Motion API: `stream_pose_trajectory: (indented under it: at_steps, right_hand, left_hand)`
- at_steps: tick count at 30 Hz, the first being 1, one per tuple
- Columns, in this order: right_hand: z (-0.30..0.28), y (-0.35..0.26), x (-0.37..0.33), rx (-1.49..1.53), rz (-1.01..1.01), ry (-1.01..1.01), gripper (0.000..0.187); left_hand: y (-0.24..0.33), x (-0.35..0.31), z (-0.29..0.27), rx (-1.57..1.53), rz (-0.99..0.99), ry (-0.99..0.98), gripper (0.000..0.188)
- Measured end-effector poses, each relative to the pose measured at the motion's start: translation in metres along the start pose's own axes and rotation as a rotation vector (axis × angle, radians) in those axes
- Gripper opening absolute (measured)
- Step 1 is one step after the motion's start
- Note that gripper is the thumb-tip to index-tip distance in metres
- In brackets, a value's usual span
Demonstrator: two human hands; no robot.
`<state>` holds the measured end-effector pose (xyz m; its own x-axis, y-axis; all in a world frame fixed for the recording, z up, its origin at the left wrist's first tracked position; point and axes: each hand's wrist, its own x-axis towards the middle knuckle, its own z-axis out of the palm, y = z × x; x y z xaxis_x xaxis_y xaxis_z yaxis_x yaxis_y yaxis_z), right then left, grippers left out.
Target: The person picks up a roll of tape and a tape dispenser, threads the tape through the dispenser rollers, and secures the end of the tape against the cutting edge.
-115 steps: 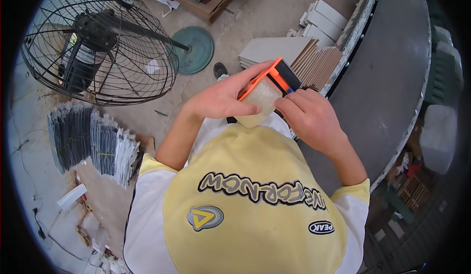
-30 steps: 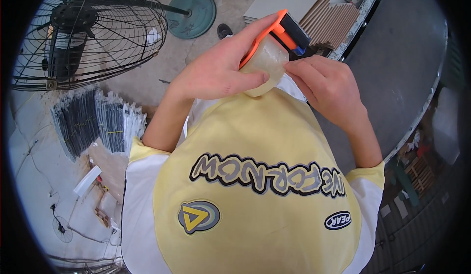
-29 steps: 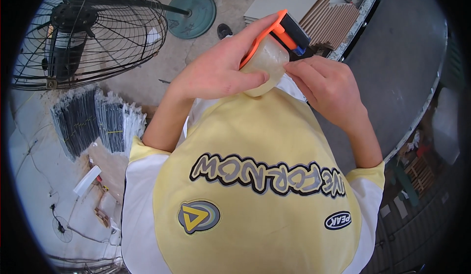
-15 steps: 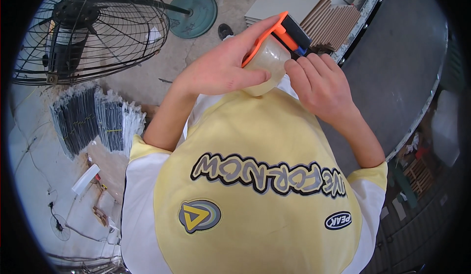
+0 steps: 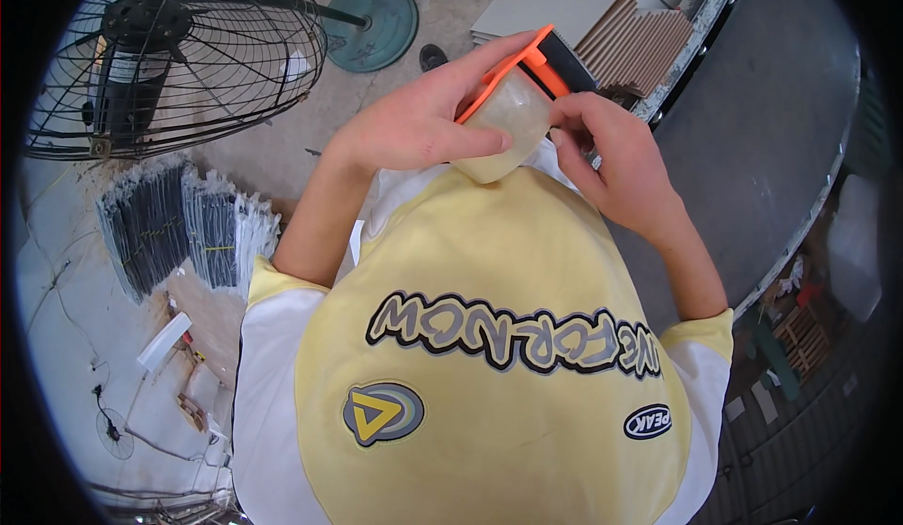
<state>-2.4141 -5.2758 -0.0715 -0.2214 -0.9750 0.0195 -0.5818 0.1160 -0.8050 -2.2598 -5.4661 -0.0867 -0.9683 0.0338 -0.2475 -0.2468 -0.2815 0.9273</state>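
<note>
A tape dispenser with an orange frame (image 5: 543,66) and a thick roll of clear tape (image 5: 513,122) is held up above my chest. My left hand (image 5: 423,116) grips it from the left, with the thumb across the roll and the fingers behind the orange frame. At the right side of the roll, my right hand (image 5: 611,153) has its index finger and thumb bent together against the tape's edge. Whatever lies between those fingertips is too small to make out. A dark strip shows along the dispenser's far side.
A black metal table (image 5: 752,120) stands at my right. Beyond my hands, flat boards (image 5: 602,36) are stacked on the floor. A caged fan (image 5: 179,64) on a round green base (image 5: 372,26) is at far left, above bundled grey sheets (image 5: 179,229).
My right hand has drawn back from the dispenser's far end to the side of the roll, its thumb now showing below the index finger. The roll has tilted slightly in my left hand.
</note>
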Motion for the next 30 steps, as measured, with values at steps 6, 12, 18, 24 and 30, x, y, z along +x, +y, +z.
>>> stream_pose_trajectory:
  at_steps: [6,12,18,24,30]
  right_hand:
    - [0.003,0.000,0.000,-0.019,-0.016,0.072,0.016]
    - [0.014,0.002,-0.004,-0.227,-0.148,0.203,0.012]
    - [0.016,0.006,-0.002,-0.373,-0.234,0.204,0.015]
    - [0.002,0.001,0.000,0.050,0.069,0.074,0.019]
    - [-0.001,0.005,-0.001,0.097,0.139,0.021,0.018]
  left_hand:
    - [0.003,0.002,0.003,0.023,-0.024,0.016,0.085]
    - [0.003,0.003,0.009,0.092,0.006,0.053,0.084]
    - [0.003,0.004,0.010,0.182,-0.038,0.064,0.085]
    - [-0.007,0.004,0.009,0.251,0.064,0.087,0.092]
    - [-0.003,0.001,0.008,0.323,0.016,0.060,0.093]
